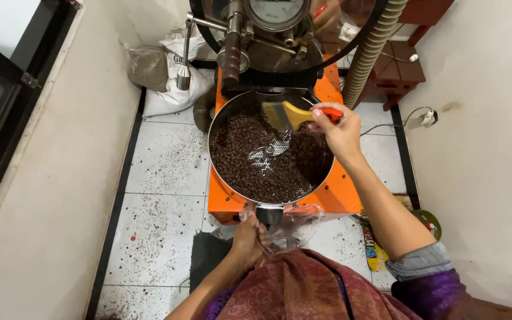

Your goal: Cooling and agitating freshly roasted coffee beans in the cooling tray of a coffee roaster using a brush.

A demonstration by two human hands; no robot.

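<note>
Steel round tray [227, 178] | right hand [340, 131] grips bristly brush [288, 115] | left hand [249, 236] clutches crinkled plastic bag [294, 222]

Open floor tiles [161, 231] left, roaster drum [274, 35] overhanging bean tray [223, 118], wall close right.

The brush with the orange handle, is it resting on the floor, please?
No, the right hand holds the brush above the tray of beans.

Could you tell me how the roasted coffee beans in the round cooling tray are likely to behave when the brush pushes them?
The coffee beans lie as a loose heap of small rounded pieces, so they would probably slide and roll rather than move as one mass. Individually they look light, so the brush in the right hand should shift them easily. The tray rim likely contains them.
</note>
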